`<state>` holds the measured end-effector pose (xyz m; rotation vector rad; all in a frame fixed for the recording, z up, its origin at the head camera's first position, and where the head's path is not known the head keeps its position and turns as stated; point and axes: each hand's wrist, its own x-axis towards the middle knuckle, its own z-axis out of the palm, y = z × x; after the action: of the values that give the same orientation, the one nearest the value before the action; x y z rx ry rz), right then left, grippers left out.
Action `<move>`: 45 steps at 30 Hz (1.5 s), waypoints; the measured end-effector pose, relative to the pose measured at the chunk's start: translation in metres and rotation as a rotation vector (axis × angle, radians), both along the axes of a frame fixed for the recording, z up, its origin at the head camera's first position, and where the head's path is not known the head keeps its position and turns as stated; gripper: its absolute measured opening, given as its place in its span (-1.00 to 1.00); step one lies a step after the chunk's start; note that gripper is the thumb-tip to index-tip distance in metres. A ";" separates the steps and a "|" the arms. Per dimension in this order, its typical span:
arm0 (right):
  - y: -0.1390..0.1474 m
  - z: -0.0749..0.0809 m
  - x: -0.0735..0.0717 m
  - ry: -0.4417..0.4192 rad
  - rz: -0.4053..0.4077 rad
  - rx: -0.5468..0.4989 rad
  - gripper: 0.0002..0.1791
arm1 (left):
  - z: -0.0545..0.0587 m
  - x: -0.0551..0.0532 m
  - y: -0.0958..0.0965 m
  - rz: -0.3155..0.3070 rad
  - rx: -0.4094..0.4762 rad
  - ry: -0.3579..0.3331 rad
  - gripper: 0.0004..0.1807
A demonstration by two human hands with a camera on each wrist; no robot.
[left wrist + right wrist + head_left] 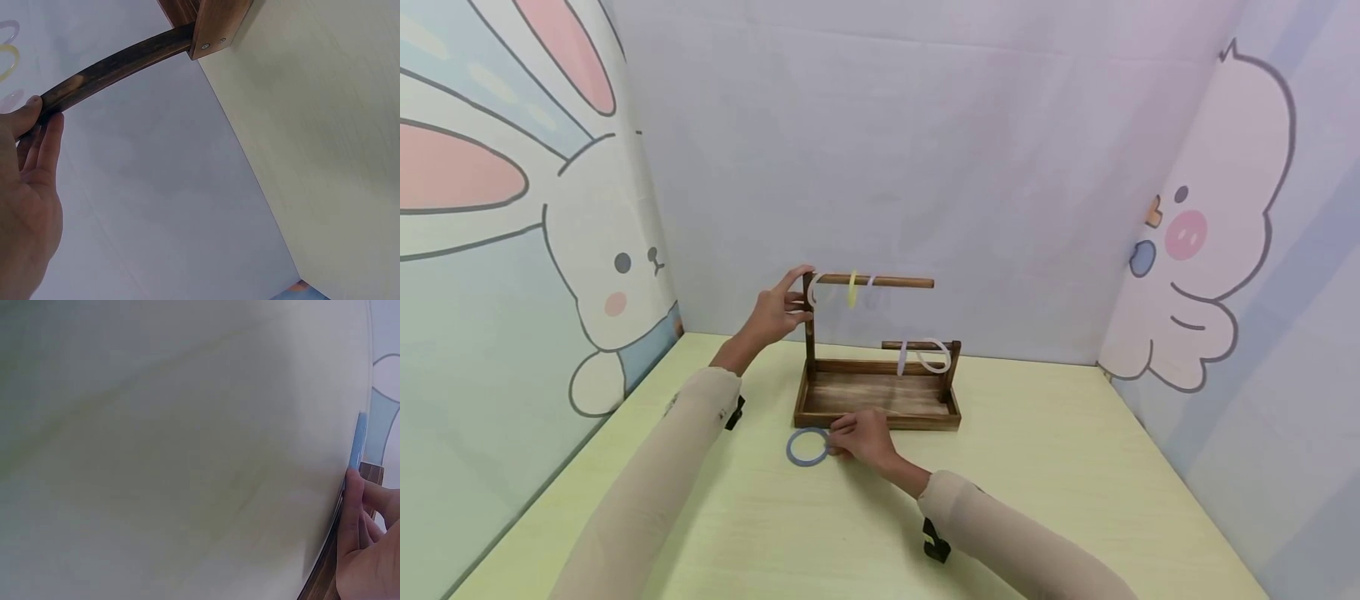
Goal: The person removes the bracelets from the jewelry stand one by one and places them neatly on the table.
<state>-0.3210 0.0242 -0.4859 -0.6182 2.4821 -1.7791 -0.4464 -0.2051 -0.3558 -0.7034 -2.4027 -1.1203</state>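
A dark wooden rack [877, 422] with a tray base stands on the table. My left hand [772, 315] grips the top of its tall left post [119, 70], thumb on one side and fingers on the other. In front of the tray, my right hand [867, 439] pinches the right edge of a blue ring [796, 458], which lies low over the tabletop. On the upper bar [902, 282] hang a white ring [811, 292], a yellow ring [852, 290] and a pale purple ring [870, 287]. The shorter lower bar carries a lilac ring [902, 358] and a whitish ring [937, 369].
The pale yellow table [1045, 467] extends around the rack on all sides. Behind it hangs a plain light curtain [1000, 167]. Side panels show a cartoon rabbit [595, 292] on the left and a white cartoon figure [1217, 208] on the right.
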 end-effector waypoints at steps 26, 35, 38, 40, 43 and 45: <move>0.006 0.009 0.009 0.003 0.031 0.000 -0.79 | -0.002 -0.002 0.000 -0.007 0.011 0.012 -0.02; 0.011 0.018 0.010 -0.020 -0.005 0.047 -0.76 | -0.005 -0.001 -0.002 -0.013 0.031 -0.011 -0.01; 0.014 0.023 0.008 -0.008 -0.007 0.070 -0.74 | -0.006 -0.002 -0.002 -0.010 0.030 -0.017 -0.01; 0.016 0.025 0.005 -0.006 0.002 0.063 -0.73 | -0.006 -0.003 -0.002 -0.005 0.023 -0.014 -0.01; 0.020 0.030 0.001 0.002 0.018 0.055 -0.72 | -0.006 -0.005 -0.001 0.001 0.020 -0.010 -0.01; 0.023 0.035 -0.001 0.003 0.025 0.055 -0.70 | -0.006 -0.006 0.000 0.000 0.025 -0.010 -0.01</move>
<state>-0.3225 0.0476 -0.4513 -0.6464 2.5036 -1.6969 -0.4523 -0.2052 -0.3619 -0.6914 -2.3925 -1.1545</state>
